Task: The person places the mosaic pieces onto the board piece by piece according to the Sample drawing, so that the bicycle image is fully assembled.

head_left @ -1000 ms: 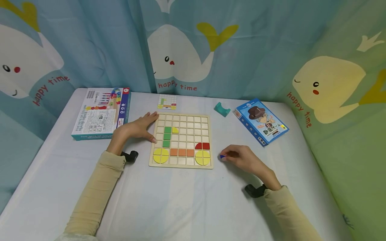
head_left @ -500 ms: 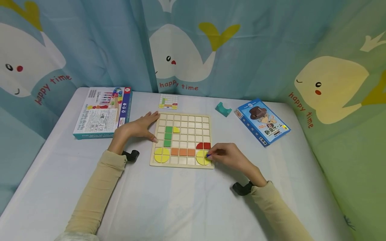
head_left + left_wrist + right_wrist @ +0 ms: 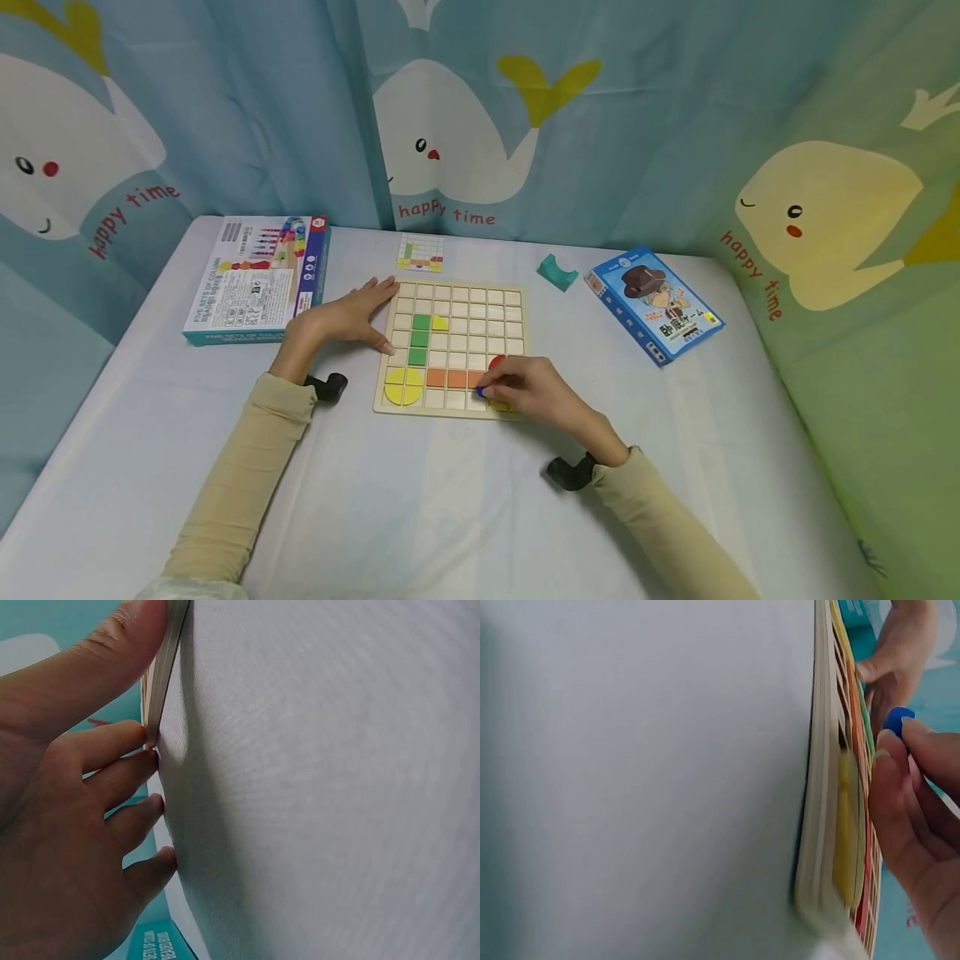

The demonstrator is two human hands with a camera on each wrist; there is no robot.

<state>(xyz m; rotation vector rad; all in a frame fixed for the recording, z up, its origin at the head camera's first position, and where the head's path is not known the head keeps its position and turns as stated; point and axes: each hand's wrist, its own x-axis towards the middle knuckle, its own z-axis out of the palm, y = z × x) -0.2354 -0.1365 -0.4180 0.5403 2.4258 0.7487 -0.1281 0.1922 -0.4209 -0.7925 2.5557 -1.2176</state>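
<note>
A square wooden grid board [image 3: 450,412] lies on the table, with green squares [image 3: 419,339], orange squares [image 3: 457,378], a yellow circle [image 3: 403,386] of quarter pieces and a single yellow quarter [image 3: 439,323] in its cells. My right hand [image 3: 540,390] pinches a small blue piece [image 3: 898,720] between thumb and fingertips, over the board's lower right. It covers most of a second yellow circle and the red pieces [image 3: 497,362]. My left hand [image 3: 339,321] rests at the board's left edge, fingers spread, thumb on the rim.
A pattern card [image 3: 420,252] lies behind the board. A teal curved block [image 3: 557,272] and a blue box [image 3: 655,304] stand to the right; a flat box [image 3: 257,279] lies at left. A printed curtain [image 3: 300,125] hangs behind the table.
My right hand has moved left with the blue piece, from beside the board to over its lower right cells. My left hand stays at the left edge.
</note>
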